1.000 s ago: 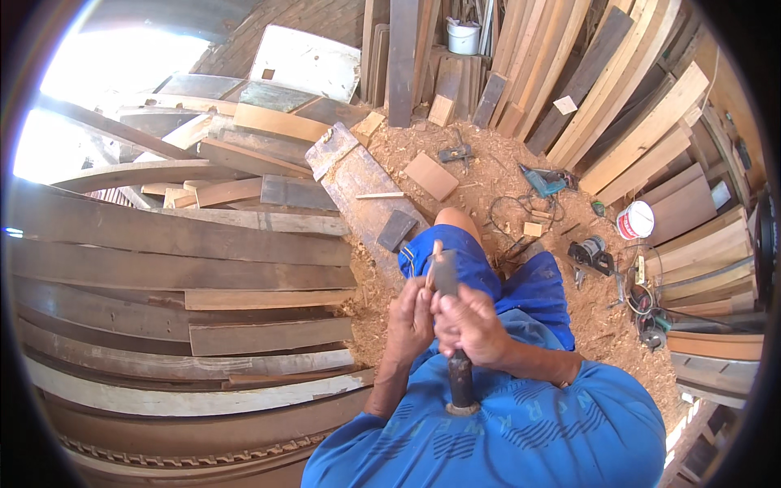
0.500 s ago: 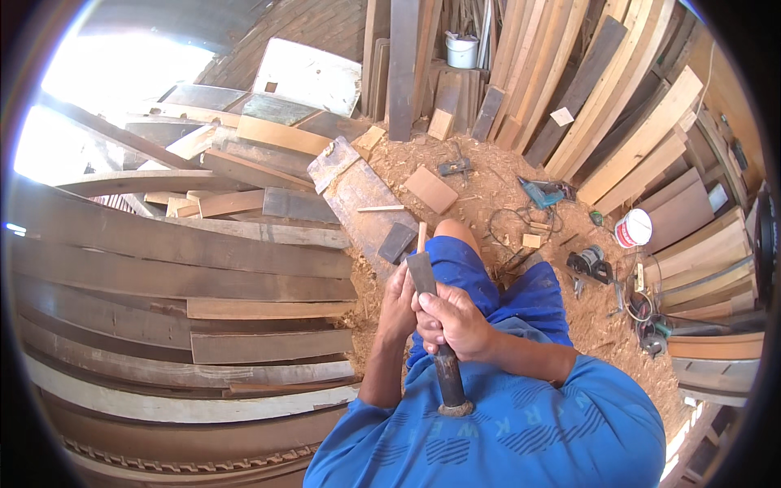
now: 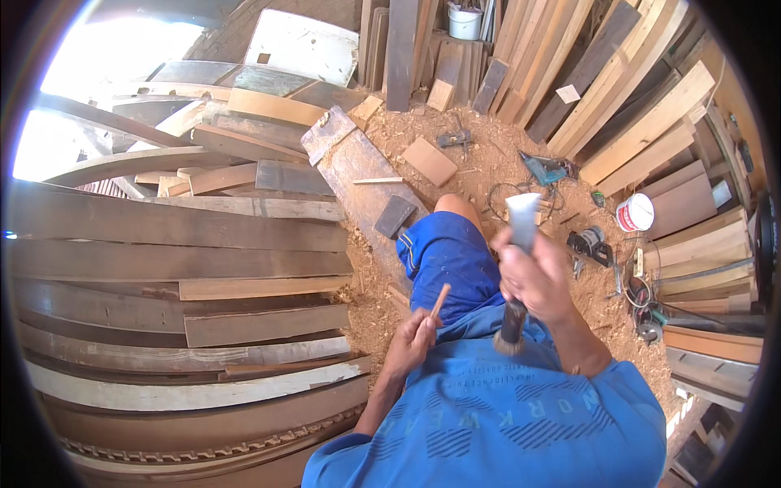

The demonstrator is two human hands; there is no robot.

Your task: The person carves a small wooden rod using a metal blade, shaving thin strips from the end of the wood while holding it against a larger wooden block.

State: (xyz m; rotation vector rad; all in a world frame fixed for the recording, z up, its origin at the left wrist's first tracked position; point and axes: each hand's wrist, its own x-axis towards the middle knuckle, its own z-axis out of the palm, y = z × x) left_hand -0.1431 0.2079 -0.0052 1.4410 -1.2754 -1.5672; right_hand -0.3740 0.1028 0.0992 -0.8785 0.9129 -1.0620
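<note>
Left hand [image 3: 413, 340] now apart from chisel, fingers closed on thin wooden stick [image 3: 439, 301] over blue shorts; right hand [image 3: 533, 276] alone fisted round chisel [image 3: 518, 268], raised rightward, blade up; planks [image 3: 187, 260], sawdust floor [image 3: 496, 163] beyond

A woodworking shop, rough and open to bright daylight at the far left. Long curved planks [image 3: 179, 260] stacked in tiers across the left, pale and dark boards [image 3: 626, 98] leaned upright against the far and right walls. Sawdust and shavings [image 3: 488, 163] thick over the floor in the middle, with offcut blocks [image 3: 429, 160] scattered about. A blue power drill [image 3: 543, 169] and a tangle of cable lying in the dust on the right, a dark power tool [image 3: 592, 244] just near it, a white tub [image 3: 635, 213] beside the boards, a white bucket [image 3: 464, 20] at the far wall.
</note>
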